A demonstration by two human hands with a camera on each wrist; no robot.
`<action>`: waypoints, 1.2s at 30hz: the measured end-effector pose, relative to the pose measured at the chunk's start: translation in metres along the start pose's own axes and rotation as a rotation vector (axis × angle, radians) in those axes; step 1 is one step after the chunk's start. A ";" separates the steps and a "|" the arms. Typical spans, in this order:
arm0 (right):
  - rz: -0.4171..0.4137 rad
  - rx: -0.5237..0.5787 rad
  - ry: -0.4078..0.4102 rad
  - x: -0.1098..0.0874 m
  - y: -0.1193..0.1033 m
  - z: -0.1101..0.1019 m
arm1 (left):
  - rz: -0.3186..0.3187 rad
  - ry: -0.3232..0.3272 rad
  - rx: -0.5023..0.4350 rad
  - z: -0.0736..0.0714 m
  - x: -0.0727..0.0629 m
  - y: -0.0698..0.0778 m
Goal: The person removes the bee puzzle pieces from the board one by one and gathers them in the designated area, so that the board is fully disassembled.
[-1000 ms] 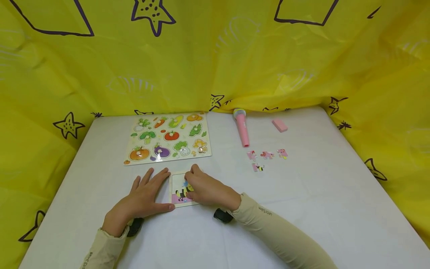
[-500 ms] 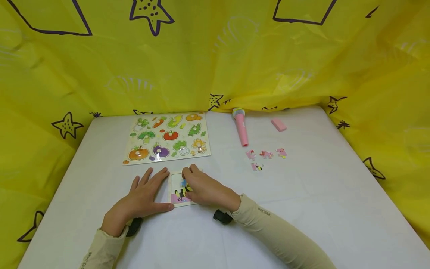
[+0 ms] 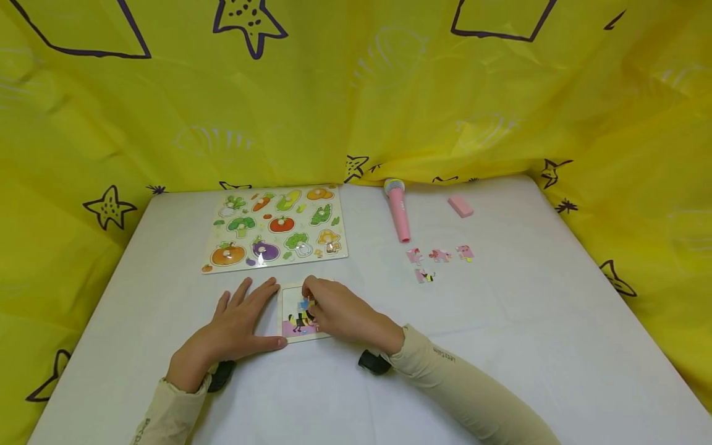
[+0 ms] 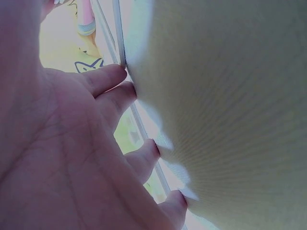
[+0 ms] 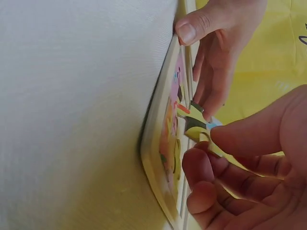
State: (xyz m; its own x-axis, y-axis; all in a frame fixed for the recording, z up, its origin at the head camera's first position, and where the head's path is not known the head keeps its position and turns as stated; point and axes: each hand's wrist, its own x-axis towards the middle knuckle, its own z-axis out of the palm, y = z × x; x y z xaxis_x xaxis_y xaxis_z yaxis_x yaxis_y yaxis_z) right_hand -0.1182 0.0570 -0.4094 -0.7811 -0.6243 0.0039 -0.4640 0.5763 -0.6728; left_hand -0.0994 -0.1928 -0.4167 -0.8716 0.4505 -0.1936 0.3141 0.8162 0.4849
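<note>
My right hand (image 3: 347,314) pinches a yellow and black jigsaw piece (image 5: 195,123) between thumb and fingertips. In the right wrist view the piece is tilted over the small puzzle tray (image 5: 152,148); whether it touches the tray, I cannot tell. Several pieces showing a bee on pink (image 3: 300,322) lie inside the tray's pale frame, and my right hand hides its right side. My left hand (image 3: 236,324) rests spread on the table, its thumb and index fingertips at the tray's left edge. The left wrist view shows that palm (image 4: 72,139) close up.
Several loose jigsaw pieces (image 3: 441,255) lie right of the hands. Behind them are a pink microphone (image 3: 398,213) and a pink block (image 3: 460,206). A vegetable peg board (image 3: 275,228) lies beyond the tray, before a yellow curtain (image 3: 311,99).
My right hand has shifted slightly, its wrist a little to the right and its fingertips nearer to me. The left hand stays where it was.
</note>
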 end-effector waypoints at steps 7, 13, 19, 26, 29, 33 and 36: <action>-0.050 0.021 0.086 0.000 0.003 0.000 | -0.002 0.000 -0.010 -0.001 -0.001 0.000; -0.004 0.105 0.102 0.000 0.005 -0.005 | -0.006 -0.005 -0.006 -0.001 -0.001 0.001; 0.044 0.170 0.107 -0.008 0.011 -0.012 | -0.006 -0.004 0.001 -0.001 -0.001 0.001; 0.078 0.210 0.170 -0.024 0.026 -0.022 | -0.009 -0.009 0.001 -0.002 -0.001 0.001; 0.081 0.213 0.201 -0.032 0.033 -0.027 | -0.009 -0.010 -0.002 -0.002 -0.001 0.001; 0.093 0.221 0.236 -0.042 0.043 -0.034 | -0.007 -0.012 -0.003 -0.001 -0.001 0.001; 0.120 0.237 0.261 -0.049 0.048 -0.039 | -0.004 -0.012 -0.004 0.000 -0.001 0.000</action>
State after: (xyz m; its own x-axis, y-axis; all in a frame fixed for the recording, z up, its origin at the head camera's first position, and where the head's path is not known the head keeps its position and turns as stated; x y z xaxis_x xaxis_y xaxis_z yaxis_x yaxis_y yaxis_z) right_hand -0.1183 0.1357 -0.4134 -0.9185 -0.3867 0.0823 -0.2769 0.4805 -0.8321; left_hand -0.0988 -0.1929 -0.4161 -0.8682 0.4513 -0.2061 0.3090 0.8169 0.4870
